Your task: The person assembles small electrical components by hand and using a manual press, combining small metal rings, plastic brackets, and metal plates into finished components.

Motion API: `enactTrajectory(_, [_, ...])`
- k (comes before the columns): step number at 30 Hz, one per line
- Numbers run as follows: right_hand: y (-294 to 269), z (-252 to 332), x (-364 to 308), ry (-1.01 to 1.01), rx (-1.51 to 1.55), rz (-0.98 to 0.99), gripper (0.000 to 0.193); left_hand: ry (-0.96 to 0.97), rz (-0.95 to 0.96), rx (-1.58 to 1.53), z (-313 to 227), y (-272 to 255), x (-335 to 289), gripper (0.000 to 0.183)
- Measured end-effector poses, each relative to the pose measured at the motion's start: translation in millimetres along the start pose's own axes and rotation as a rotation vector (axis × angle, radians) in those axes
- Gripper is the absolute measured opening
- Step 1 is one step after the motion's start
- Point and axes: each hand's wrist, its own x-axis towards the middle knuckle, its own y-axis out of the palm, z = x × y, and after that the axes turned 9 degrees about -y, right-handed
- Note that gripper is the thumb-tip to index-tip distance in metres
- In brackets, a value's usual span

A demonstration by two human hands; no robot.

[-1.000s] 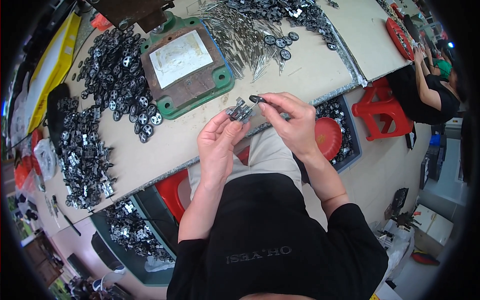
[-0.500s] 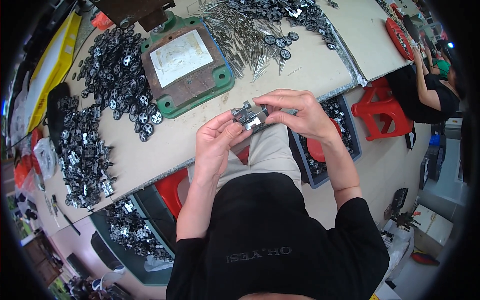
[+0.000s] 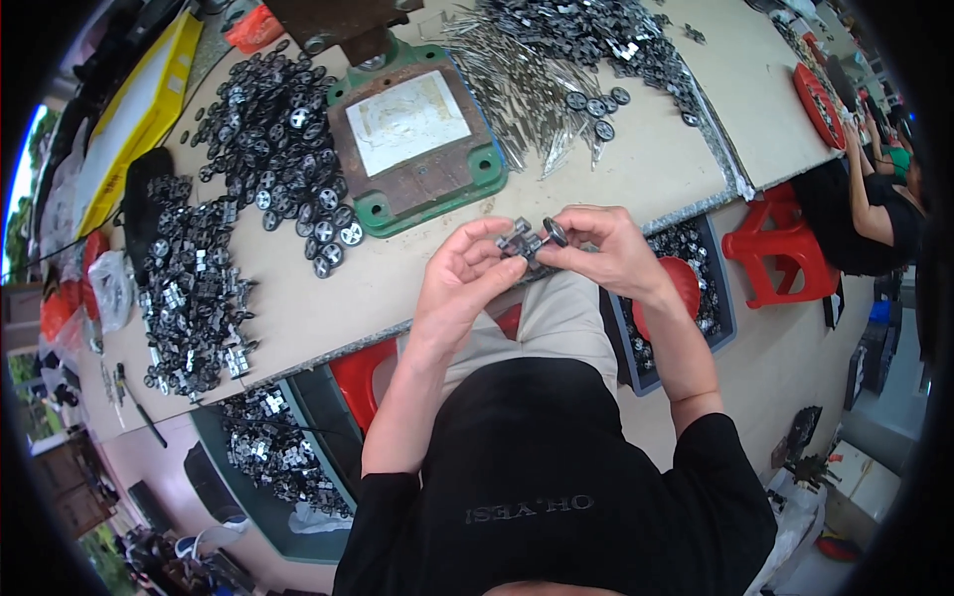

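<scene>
Above my lap, at the table's front edge, both hands meet over a small part. My left hand [image 3: 452, 283] pinches a dark and silver toy chassis piece [image 3: 519, 242] between thumb and fingers. A small black wheel [image 3: 555, 232] is gripped by my right hand [image 3: 618, 260], close against the chassis piece. The wheel stands on edge; whether an axle joins it to the chassis is too small to tell. Beyond my hands is a green press base [image 3: 397, 214] with a white pad [image 3: 408, 121] on its plate.
Left of the press lie a heap of black wheels [image 3: 273, 129] and a pile of chassis parts [image 3: 199, 288]. Thin metal rods [image 3: 517, 89] spread to its right. Bins of parts [image 3: 725, 328] stand below the table. A red stool [image 3: 780, 248] and a co-worker [image 3: 874, 214] are at right.
The view has shifted, so the table appears further right and lower. My right hand has turned, and the wheel now shows clearly beside the chassis piece.
</scene>
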Motion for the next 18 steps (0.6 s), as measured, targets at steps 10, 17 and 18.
enactTrajectory(10, [-6.5,29.7,58.1,-0.197,-0.332,0.05,0.026,0.45,-0.394,0.788,-98.4,-30.0,44.9,0.023])
enactTrajectory(17, [-27.2,23.1,59.7,-0.168,-0.423,0.046,0.02,0.596,-0.565,0.856,-105.6,-62.9,92.6,0.027])
enactTrajectory(18, [-35.4,24.6,61.3,-0.175,-0.422,0.021,0.019,0.597,-0.593,0.878,-103.1,-60.9,95.7,0.027])
